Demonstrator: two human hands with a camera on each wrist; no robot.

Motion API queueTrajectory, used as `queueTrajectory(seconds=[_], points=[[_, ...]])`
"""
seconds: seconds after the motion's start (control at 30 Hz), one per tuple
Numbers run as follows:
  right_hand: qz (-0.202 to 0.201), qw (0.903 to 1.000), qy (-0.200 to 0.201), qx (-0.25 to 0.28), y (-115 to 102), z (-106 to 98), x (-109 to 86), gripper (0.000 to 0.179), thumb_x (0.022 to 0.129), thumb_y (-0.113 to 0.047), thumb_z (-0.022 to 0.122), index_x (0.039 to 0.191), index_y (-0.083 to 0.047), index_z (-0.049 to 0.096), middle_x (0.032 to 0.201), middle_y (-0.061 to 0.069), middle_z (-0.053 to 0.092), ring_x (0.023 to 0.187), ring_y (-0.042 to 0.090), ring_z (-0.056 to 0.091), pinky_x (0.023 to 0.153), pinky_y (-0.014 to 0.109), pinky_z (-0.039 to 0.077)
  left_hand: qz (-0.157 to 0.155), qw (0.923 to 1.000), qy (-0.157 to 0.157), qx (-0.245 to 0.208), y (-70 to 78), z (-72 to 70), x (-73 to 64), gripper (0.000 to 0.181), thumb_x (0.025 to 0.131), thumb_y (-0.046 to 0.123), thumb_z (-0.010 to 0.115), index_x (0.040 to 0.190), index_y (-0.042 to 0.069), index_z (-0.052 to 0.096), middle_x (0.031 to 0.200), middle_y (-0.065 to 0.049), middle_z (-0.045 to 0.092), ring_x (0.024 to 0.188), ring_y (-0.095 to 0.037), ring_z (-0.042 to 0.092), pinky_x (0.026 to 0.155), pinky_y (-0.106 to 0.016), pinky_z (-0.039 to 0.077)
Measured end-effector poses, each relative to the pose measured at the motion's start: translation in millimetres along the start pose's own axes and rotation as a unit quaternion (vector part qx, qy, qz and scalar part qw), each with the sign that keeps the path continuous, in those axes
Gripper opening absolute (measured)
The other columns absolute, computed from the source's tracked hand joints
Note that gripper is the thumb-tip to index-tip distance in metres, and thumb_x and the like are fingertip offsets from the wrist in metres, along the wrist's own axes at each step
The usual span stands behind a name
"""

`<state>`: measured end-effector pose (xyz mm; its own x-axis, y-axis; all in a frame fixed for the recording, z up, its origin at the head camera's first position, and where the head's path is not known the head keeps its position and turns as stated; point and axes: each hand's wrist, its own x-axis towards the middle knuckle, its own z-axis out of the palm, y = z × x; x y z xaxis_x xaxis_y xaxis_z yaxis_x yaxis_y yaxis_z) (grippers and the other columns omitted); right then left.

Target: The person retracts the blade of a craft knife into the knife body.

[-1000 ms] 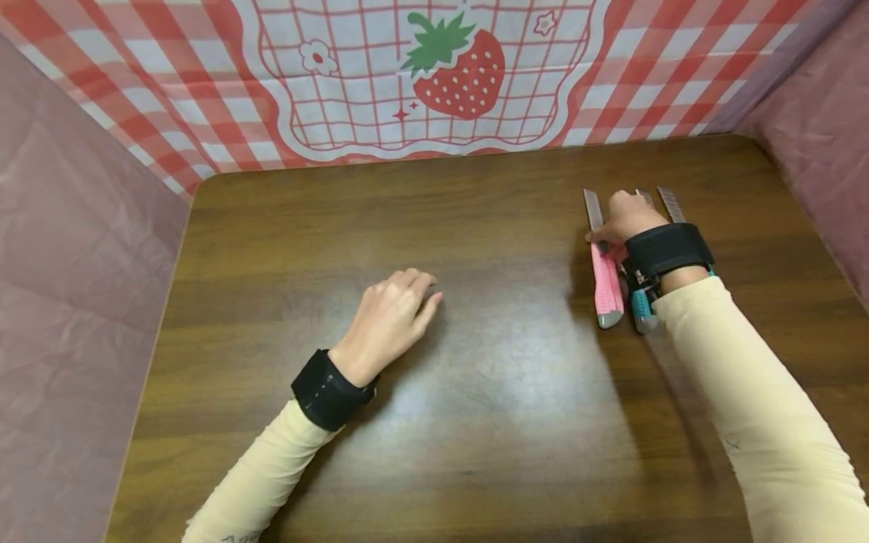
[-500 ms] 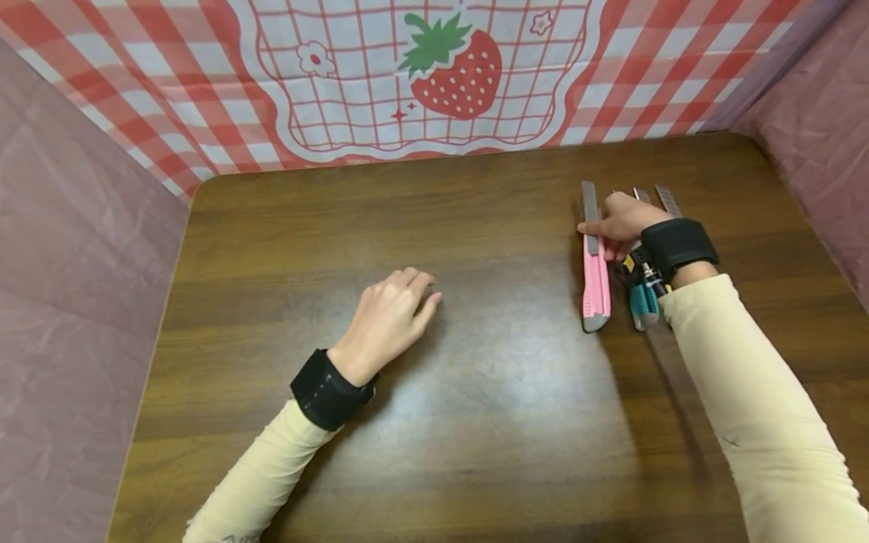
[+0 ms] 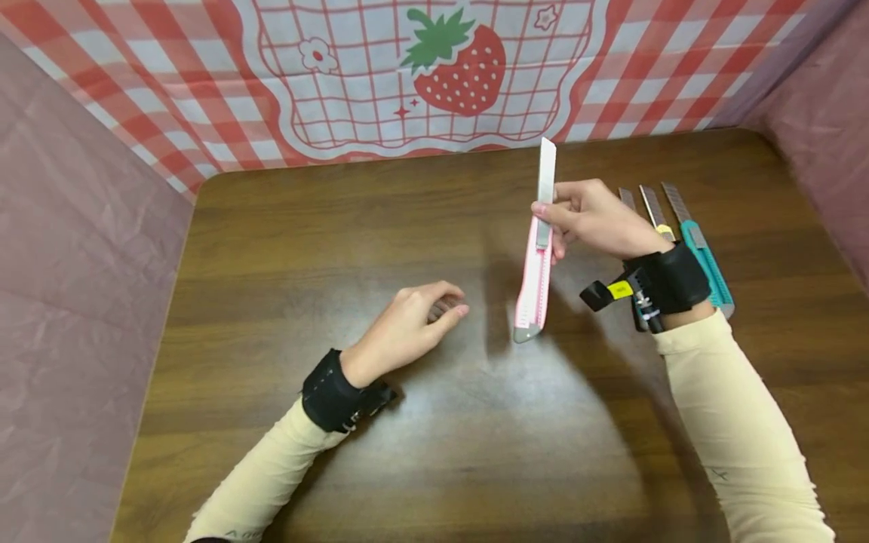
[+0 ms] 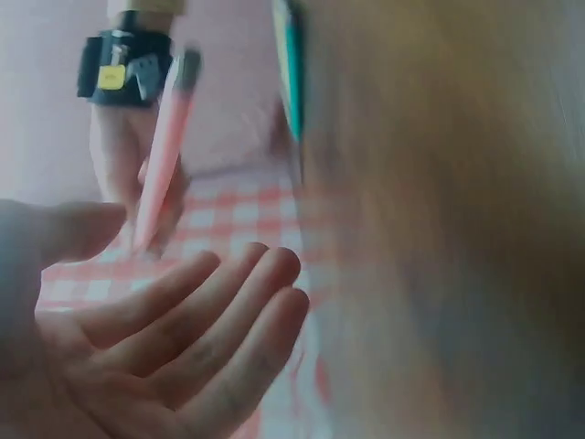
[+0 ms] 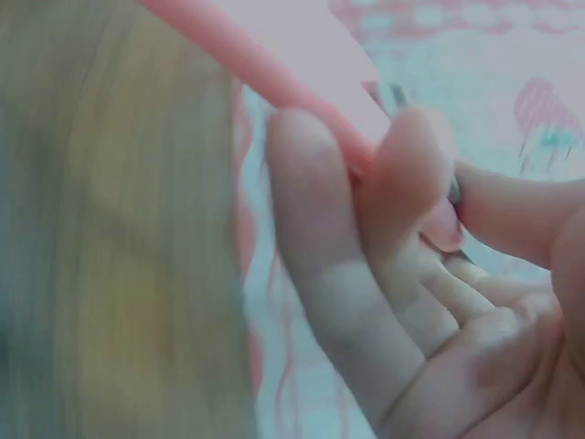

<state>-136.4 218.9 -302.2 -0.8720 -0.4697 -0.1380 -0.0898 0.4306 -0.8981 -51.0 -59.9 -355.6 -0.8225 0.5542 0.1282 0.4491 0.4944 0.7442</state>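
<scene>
My right hand [image 3: 600,219] pinches a pink utility knife [image 3: 535,283] between thumb and fingers, near where the grey blade leaves the handle. The knife is raised above the table, its blade pointing toward the back wall and its grey end toward me. In the right wrist view the pink handle [image 5: 302,64] passes between the thumb and fingertips, blurred. To the left of the knife is my left hand [image 3: 407,324], fingers loosely bent and holding nothing. In the left wrist view its palm [image 4: 119,366] faces up, and the pink knife [image 4: 167,146] appears beyond the fingers, apart from them.
More utility knives lie at the right of the wooden table [image 3: 434,452]. One teal knife [image 3: 709,264] shows clearly; the others are partly behind my right wrist. A red checked cloth with a strawberry [image 3: 462,72] hangs at the back, pink cloth at both sides.
My right hand has lifted the pink knife from beside the other knives and carried it left, toward the table's middle. My left hand has moved slightly right and turned, its fingers more separated from the thumb.
</scene>
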Motion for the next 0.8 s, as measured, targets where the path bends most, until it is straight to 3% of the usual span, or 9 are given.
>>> queueTrajectory(seconds=[0.07,0.13,0.27,0.33,0.43,0.6,0.73,0.8], points=[[-0.03,0.9993,0.019,0.01,-9,12,0.1,0.021,0.094,-0.021,0.055,0.094,0.0,0.055,0.063,0.017,0.06,0.05,0.029,0.056,0.047,0.025,0.055,-0.01,0.9973,-0.019,-0.07,1.1,4.0,0.9,0.023,0.093,0.023,0.057,0.106,0.005,0.062,0.092,-0.004,0.069,0.078,-0.006,0.061,0.068,-0.027,0.057],[-0.058,0.9975,0.037,0.014,-16,24,0.7,0.019,0.094,-0.019,0.055,0.091,0.0,0.056,0.06,0.017,0.059,0.049,0.03,0.055,0.045,0.021,0.05,-0.026,0.9872,-0.037,-0.153,1.5,7.2,1.5,0.023,0.094,0.021,0.057,0.107,0.002,0.061,0.092,-0.009,0.069,0.079,-0.011,0.063,0.068,-0.031,0.059],[-0.098,0.9932,0.059,0.019,-29,44,1.2,0.015,0.094,-0.011,0.055,0.089,0.003,0.056,0.057,0.019,0.058,0.048,0.032,0.055,0.041,0.018,0.044,-0.069,0.9487,-0.056,-0.303,1.8,10.0,1.7,0.024,0.093,0.011,0.057,0.11,-0.005,0.058,0.095,-0.022,0.067,0.079,-0.026,0.065,0.067,-0.047,0.059],[-0.108,0.9916,0.066,0.024,-34,52,1.4,0.014,0.094,-0.009,0.055,0.089,0.004,0.057,0.057,0.021,0.058,0.048,0.034,0.054,0.041,0.018,0.043,-0.09,0.931,-0.064,-0.348,1.7,10.6,2.0,0.024,0.091,0.006,0.058,0.11,-0.009,0.057,0.097,-0.026,0.065,0.081,-0.032,0.064,0.068,-0.052,0.058],[-0.12,0.989,0.083,0.028,-35,61,3.6,0.014,0.093,-0.01,0.055,0.09,0.003,0.059,0.057,0.02,0.058,0.048,0.032,0.055,0.041,0.019,0.045,-0.108,0.918,-0.076,-0.374,2.0,11.1,2.7,0.022,0.089,-0.001,0.058,0.108,-0.012,0.056,0.099,-0.031,0.063,0.083,-0.039,0.062,0.07,-0.055,0.056],[-0.136,0.9818,0.132,0.001,-25,69,8.7,0.015,0.093,-0.019,0.058,0.087,-0.005,0.062,0.056,0.01,0.059,0.046,0.023,0.055,0.038,0.021,0.038,-0.119,0.9081,-0.078,-0.394,-1.5,14.5,3.2,0.018,0.088,-0.004,0.059,0.104,-0.012,0.057,0.095,-0.033,0.064,0.083,-0.037,0.063,0.07,-0.046,0.059],[-0.148,0.977,0.153,-0.011,-22,72,8.9,0.015,0.092,-0.02,0.059,0.084,-0.008,0.064,0.055,0.008,0.059,0.046,0.02,0.055,0.038,0.024,0.039,-0.11,0.9068,-0.073,-0.4,-7.0,16.6,3.1,0.018,0.088,-0.003,0.059,0.103,-0.012,0.059,0.095,-0.033,0.064,0.085,-0.036,0.063,0.071,-0.045,0.059],[-0.152,0.9761,0.155,-0.01,-30,74,5.7,0.016,0.093,-0.015,0.058,0.083,-0.004,0.065,0.055,0.011,0.058,0.047,0.02,0.054,0.04,0.022,0.042,-0.105,0.9077,-0.068,-0.401,-7.9,16.9,3.1,0.018,0.088,-0.003,0.058,0.104,-0.012,0.059,0.095,-0.032,0.064,0.086,-0.036,0.063,0.071,-0.044,0.058]])
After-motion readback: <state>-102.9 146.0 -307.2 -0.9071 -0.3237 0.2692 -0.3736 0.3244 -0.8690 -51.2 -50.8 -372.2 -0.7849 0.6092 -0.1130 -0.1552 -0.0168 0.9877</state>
